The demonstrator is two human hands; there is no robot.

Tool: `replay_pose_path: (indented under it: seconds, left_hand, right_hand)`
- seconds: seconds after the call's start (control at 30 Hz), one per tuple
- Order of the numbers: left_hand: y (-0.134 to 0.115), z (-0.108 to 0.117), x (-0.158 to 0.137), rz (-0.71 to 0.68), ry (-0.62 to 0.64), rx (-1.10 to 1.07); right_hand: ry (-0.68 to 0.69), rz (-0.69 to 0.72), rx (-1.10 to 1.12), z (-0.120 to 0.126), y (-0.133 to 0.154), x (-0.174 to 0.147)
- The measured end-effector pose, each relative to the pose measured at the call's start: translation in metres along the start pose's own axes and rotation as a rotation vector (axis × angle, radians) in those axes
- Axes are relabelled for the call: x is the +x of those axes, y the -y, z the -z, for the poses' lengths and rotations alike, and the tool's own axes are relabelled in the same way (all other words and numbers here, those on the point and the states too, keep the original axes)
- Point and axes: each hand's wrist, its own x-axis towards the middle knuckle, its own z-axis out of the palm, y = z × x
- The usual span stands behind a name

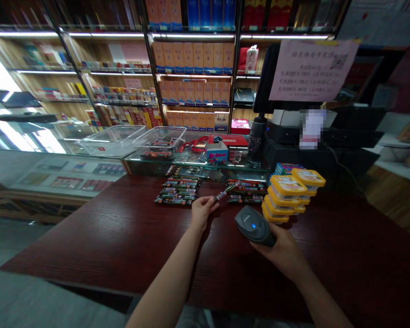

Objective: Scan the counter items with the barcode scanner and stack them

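Observation:
Between thumb and fingers, my left hand (202,212) pinches one end of a slim packaged stick (227,190), tilted up to the right above the dark red table (150,246). My right hand (285,250) is wrapped round a dark barcode scanner (253,224) with a small blue light on top. The scanner's head points toward the far left, close to the stick. Beyond my left hand lies a left pile of similar packaged sticks (177,191). A second pile (246,197) lies to the right of it, partly behind the held stick.
Stacked yellow-lidded plastic tubs (289,184) stand to the right of the piles. Behind are a glass ledge with a clear bin (164,136), a small blue box (216,153), and a monitor (264,79) bearing a pink notice (310,68). Shelves of boxes (193,57) line the back wall.

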Motion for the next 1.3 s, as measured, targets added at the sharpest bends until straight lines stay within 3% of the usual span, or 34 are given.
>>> replay_pose_path:
  seconds: [0.37,0.53,0.6,0.67,0.77,1.0,1.17,1.3]
  left_hand:
    - [0.002,0.000,0.001,-0.013,0.000,0.023]
    - [-0.001,0.000,-0.003,-0.001,-0.002,-0.003]
    - [-0.002,0.001,-0.003,0.005,-0.024,-0.017]
    - [-0.004,0.002,-0.001,0.001,-0.049,-0.034]
    - [-0.015,0.003,0.008,-0.064,-0.091,-0.050]
    - [-0.065,0.034,0.049,-0.225,-0.315,-0.018]
    - [-0.091,0.071,0.087,-0.246,-0.565,0.134]
    - [-0.101,0.083,0.114,-0.228,-0.671,0.286]
  right_hand:
    - [-0.001,0.047,-0.033,-0.002,0.002,0.000]
    - [-0.083,0.061,-0.503,0.004,-0.006,-0.002]
    - [-0.158,0.149,-0.669,0.003,-0.019,-0.003]
    - [-0.232,0.258,-0.736,-0.001,-0.035,-0.003]
    - [-0.274,0.305,-0.796,-0.004,-0.053,-0.002]
    - [-0.232,0.276,-0.796,0.001,-0.045,-0.007]
    - [-0.245,0.261,-0.803,-0.001,-0.044,-0.007]
    - [-0.236,0.285,-0.808,-0.004,-0.060,-0.007]
